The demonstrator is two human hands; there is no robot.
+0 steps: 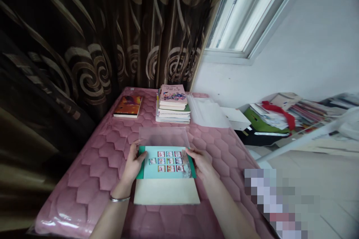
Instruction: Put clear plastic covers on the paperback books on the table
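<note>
A teal book cover (170, 162) with rows of small printed pictures and darker green side edges lies between my hands, over the pink quilted surface. My left hand (135, 160) grips its left edge, thumb on top, and wears a silver bracelet at the wrist. At the opposite edge, my right hand (199, 162) pinches the cover with its thumb above; the fingers beneath are partly hidden. Below the cover shows a plain cream page (166, 192); whether the two are joined I cannot tell. A clear plastic sheet (164, 134) sticks out beyond the cover's far edge.
A book stack (174, 95) stands at the back, with an orange-and-dark book (128, 106) to its left. Translucent plastic sleeves (207, 111) and a white box (235, 118) lie right of the stack. A patterned curtain (151, 26) hangs behind; piled papers (269, 114) sit farther right.
</note>
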